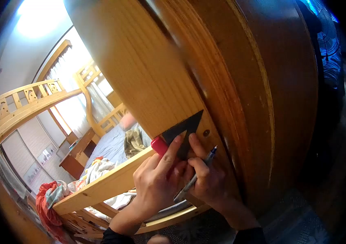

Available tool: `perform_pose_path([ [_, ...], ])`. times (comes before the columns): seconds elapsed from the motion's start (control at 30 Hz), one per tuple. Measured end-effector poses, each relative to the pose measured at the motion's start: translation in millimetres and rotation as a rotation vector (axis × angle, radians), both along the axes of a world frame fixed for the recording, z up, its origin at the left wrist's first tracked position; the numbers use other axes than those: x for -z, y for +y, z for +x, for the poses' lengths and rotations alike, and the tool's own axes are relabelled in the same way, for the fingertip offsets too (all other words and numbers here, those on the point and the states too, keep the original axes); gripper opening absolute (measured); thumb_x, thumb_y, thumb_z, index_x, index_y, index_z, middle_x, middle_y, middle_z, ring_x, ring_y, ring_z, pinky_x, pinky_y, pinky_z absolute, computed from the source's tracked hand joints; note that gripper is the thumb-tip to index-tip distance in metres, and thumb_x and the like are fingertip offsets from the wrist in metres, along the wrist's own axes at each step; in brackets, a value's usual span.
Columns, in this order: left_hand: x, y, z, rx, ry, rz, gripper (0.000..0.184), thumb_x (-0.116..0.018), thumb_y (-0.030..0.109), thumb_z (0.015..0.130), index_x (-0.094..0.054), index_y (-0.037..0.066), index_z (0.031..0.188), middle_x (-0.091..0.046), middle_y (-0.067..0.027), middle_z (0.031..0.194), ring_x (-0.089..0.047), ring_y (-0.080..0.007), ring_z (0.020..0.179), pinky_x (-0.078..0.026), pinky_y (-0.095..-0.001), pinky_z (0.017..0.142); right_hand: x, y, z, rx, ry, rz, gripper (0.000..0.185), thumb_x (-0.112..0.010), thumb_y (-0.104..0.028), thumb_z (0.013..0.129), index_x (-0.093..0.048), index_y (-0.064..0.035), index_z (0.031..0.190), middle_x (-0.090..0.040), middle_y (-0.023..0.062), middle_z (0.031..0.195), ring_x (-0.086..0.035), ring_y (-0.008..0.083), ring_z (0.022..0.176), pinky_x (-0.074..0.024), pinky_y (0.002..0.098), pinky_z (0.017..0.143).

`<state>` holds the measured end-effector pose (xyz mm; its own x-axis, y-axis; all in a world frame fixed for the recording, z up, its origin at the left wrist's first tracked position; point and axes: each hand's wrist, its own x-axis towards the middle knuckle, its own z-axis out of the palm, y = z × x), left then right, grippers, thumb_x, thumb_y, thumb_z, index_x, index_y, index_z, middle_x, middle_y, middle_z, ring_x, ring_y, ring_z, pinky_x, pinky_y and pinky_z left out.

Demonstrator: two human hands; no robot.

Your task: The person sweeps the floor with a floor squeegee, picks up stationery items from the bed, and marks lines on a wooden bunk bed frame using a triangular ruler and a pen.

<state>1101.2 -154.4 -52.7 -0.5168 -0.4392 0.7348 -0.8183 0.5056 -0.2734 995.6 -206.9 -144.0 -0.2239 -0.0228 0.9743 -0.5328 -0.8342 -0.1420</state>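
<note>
Against the wooden post [152,77] lies a dark, pointed flat piece [183,127], with a red part [159,145] at its left end. My left hand [152,183] is closed around the piece's lower side, its index finger pressed on the dark surface. Beside it, my right hand [211,181] holds a pen [191,183] between its fingers, tip pointing up and right. The right index fingertip also touches the dark piece. A small round screw hole [206,132] shows in the post to the right. The lower edge of the dark piece is hidden by my fingers.
A bed rail [104,183] runs across the lower left, with red cloth [47,203] hanging at its end. Behind it are bedding [114,142], a desk [75,156] and an upper bunk [30,101]. Large brown wooden panels [287,101] rise at the right, near a fan [328,38].
</note>
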Motion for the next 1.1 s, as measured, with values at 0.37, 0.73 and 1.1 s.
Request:
perform_pose_path([
  [0.37, 13, -2, 24, 0.204, 0.285, 0.028, 0.048, -0.071, 0.0, 0.071, -0.06, 0.003, 0.119, -0.062, -0.0111, 0.072, -0.06, -0.0187, 0.058, -0.048, -0.0292, 0.054, 5, -11, 12, 0.124, -0.071, -0.066, 0.031, -0.064, -0.014, 0.085, -0.04, -0.0085, 0.104, -0.055, 0.0254, 0.122, -0.064, 0.0255, 0.076, -0.0507, 0.027, 0.058],
  [0.73, -89, 7, 82, -0.094, 0.323, 0.294, 0.056, -0.055, 0.002, 0.083, -0.042, 0.008, 0.137, -0.06, -0.0084, 0.074, -0.059, -0.0142, 0.068, -0.047, -0.0259, 0.061, 23, -8, 11, 0.065, -0.059, -0.094, 0.037, -0.07, -0.02, 0.082, -0.038, -0.0086, 0.097, -0.062, 0.0271, 0.108, -0.066, 0.0315, 0.09, -0.0504, 0.0368, 0.078],
  [1.1, -85, -140, 146, -0.301, 0.219, 1.154, 0.054, -0.059, 0.02, 0.089, -0.038, 0.014, 0.139, -0.059, -0.0103, 0.101, -0.06, -0.0153, 0.087, -0.053, -0.0282, 0.072, 35, 1, 1, 0.068, 0.083, -0.226, 0.028, -0.062, -0.017, 0.087, -0.04, -0.0104, 0.102, -0.064, 0.0255, 0.105, -0.066, 0.0244, 0.084, -0.0501, 0.0261, 0.069],
])
